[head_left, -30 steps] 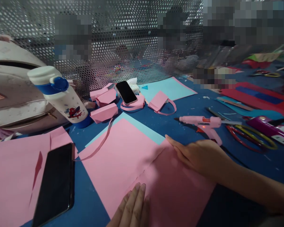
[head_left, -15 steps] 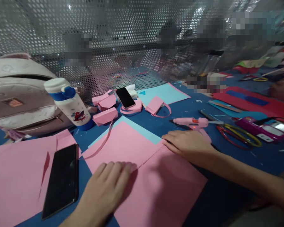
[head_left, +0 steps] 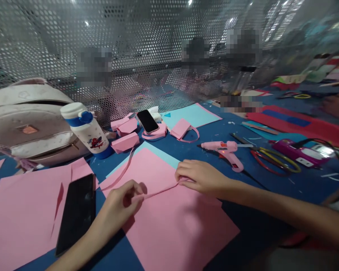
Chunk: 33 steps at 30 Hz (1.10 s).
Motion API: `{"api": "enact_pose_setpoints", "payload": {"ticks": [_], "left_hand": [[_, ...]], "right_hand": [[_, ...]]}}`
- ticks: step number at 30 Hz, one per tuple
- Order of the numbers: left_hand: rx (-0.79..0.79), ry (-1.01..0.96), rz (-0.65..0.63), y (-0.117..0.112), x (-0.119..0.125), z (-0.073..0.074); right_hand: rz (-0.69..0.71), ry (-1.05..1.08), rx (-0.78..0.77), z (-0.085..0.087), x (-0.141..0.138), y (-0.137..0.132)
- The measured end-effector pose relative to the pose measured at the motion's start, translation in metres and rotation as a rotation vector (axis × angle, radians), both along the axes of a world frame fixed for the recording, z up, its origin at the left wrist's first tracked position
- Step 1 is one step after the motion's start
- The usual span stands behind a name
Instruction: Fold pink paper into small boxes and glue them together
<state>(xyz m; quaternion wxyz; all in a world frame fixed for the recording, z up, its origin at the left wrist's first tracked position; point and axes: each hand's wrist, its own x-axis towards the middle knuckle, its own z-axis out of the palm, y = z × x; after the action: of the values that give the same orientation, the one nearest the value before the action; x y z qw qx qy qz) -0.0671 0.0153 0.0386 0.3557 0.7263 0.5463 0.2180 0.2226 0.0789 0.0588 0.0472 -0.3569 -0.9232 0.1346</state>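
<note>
Pink paper [head_left: 172, 229] lies in front of me, with light-blue paper [head_left: 166, 157] showing beneath its far edges. A narrow raised pink edge [head_left: 161, 191] runs between my hands; whether it is a fold or a separate strip I cannot tell. My left hand [head_left: 124, 201] pinches its left end between thumb and fingers. At the other end, my right hand [head_left: 202, 177] is closed on it, fingers curled over the top. A thin pink strip [head_left: 121, 175] curves across the paper's upper left. Just beyond my right hand rests a pink glue gun [head_left: 225, 151].
Left of me are a black phone [head_left: 77, 212] on pink paper, a white bottle [head_left: 87, 131] and a backpack [head_left: 31, 116]. Small pink paper bags [head_left: 125, 142] and another phone [head_left: 147, 121] sit farther back. Scissors [head_left: 274, 160] and a purple power strip [head_left: 301, 152] lie right.
My hands went from lying flattened along the line in the pink paper to pinching a raised edge there. The right hand moved left, away from the glue gun.
</note>
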Motion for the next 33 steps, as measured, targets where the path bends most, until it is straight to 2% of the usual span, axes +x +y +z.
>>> {"api": "enact_pose_setpoints", "payload": {"ticks": [4, 7, 10, 14, 18, 23, 28, 33], "left_hand": [[0.054, 0.072, -0.037, -0.005, 0.003, -0.002], [0.160, 0.132, -0.065, -0.008, 0.004, -0.007], [0.178, 0.137, -0.060, -0.008, 0.005, -0.012], [0.187, 0.134, -0.043, -0.006, 0.005, -0.015], [0.262, 0.155, -0.044, -0.004, 0.003, -0.015], [0.391, 0.210, -0.089, -0.004, -0.001, -0.017], [0.603, 0.230, -0.185, -0.005, -0.004, -0.019], [0.783, 0.307, -0.206, -0.005, -0.004, -0.021]], "right_hand": [[0.083, 0.075, 0.100, -0.008, -0.012, 0.002], [0.179, 0.130, 0.108, -0.014, -0.025, -0.001], [0.251, 0.161, 0.116, -0.020, -0.040, -0.004], [0.229, 0.233, 0.058, -0.029, -0.056, -0.004], [0.174, 0.325, -0.017, -0.036, -0.060, -0.004], [0.196, 0.323, 0.063, -0.034, -0.058, -0.007], [0.216, 0.222, 0.013, -0.025, -0.057, -0.006], [0.276, 0.167, 0.093, -0.029, -0.057, -0.003]]}}
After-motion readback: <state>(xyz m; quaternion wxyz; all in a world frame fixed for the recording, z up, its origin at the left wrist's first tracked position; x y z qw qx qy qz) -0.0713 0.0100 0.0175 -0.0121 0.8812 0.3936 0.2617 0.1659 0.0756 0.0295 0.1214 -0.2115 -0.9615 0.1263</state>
